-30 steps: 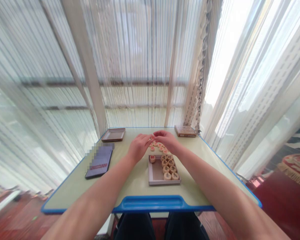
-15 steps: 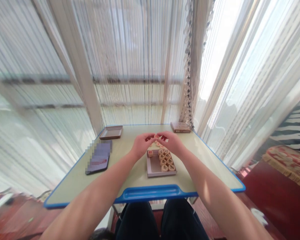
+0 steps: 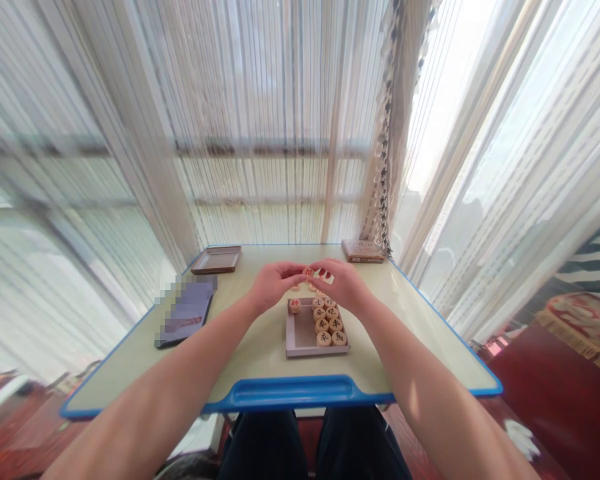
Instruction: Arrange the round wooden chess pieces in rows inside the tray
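Observation:
Both hands meet above the far end of a shallow grey tray (image 3: pixel 300 339) on the pale green table (image 3: pixel 260 360). My left hand (image 3: pixel 270 285) and my right hand (image 3: pixel 341 283) pinch a round wooden chess piece (image 3: pixel 308 272) with a red mark between their fingertips. Several wooden chess pieces (image 3: pixel 329 325) lie in rows in the tray's right half, and one red-marked piece (image 3: pixel 295 305) sits at its far left corner. A few loose pieces (image 3: pixel 300 287) lie on the table under my hands, partly hidden.
A dark phone (image 3: pixel 186 313) lies on the left of the table. A brown box lid (image 3: pixel 217 259) sits at the far left, a wooden box (image 3: pixel 363 251) at the far right. The table has a blue rim with a front handle recess (image 3: pixel 290 392). Sheer curtains hang behind.
My hands have lifted slightly off the loose pieces with one piece held between them. The camera view has tilted and shifted, so the table sits a little lower left.

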A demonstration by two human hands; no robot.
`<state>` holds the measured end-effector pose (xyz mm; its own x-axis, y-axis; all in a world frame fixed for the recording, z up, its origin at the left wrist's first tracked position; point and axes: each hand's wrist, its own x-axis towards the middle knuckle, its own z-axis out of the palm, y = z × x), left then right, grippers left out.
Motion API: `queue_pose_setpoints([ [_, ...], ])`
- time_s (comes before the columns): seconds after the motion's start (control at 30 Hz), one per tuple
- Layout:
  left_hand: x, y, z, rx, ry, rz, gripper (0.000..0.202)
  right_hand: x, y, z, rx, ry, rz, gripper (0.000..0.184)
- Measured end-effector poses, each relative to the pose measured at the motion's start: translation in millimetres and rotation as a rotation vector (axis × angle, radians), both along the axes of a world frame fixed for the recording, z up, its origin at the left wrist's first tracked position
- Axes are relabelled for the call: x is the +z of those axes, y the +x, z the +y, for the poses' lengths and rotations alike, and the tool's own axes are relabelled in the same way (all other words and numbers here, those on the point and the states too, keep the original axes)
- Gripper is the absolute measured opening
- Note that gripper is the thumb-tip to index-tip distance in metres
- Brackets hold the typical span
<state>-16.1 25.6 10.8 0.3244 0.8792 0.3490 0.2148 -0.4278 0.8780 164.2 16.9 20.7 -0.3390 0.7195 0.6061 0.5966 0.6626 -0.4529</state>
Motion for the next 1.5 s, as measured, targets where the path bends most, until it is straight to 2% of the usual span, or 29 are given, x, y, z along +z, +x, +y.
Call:
queue_pose_setpoints([
  [0.2,3.6,-6,-1,-0.009,0.098,0.125,0.035,2.0,1,0,0.014,-0.105,0.009,0.021],
  [0.43,3.9,-11,3,-0.055,0.039,0.134,0.037,-0.6,-1,-1,0.047,-0.143,0.002,0.024],
  [0.6,16.2,-30,3,0.038,0.08,0.391,0.025,-1.1,0,-4,-0.01,-0.157,-0.171,0.023],
  [0.73,22.6,-48,3,-0.086,-0.073,0.625,0.024,-2.1,-6,-14,0.091,-0.158,-0.383,0.021],
  [0.87,19.7,-50,2,-0.159,-0.142,0.758,0.03,-6.5,-18,-22,0.155,-0.137,-0.548,0.018],
  [1.0,16.0,-45,0,-0.195,-0.182,0.775,0.038,-11.1,-22,-23,0.147,-0.098,-0.561,0.018],
  [1.3,11.7,-40,0,-0.216,-0.186,0.772,0.041,-12.0,-22,-21,0.118,-0.156,-0.566,0.022],
  [1.5,5.2,-41,5,-0.254,-0.248,0.856,0.04,-8.7,-25,-26,0.067,-0.168,-0.713,0.029],
])
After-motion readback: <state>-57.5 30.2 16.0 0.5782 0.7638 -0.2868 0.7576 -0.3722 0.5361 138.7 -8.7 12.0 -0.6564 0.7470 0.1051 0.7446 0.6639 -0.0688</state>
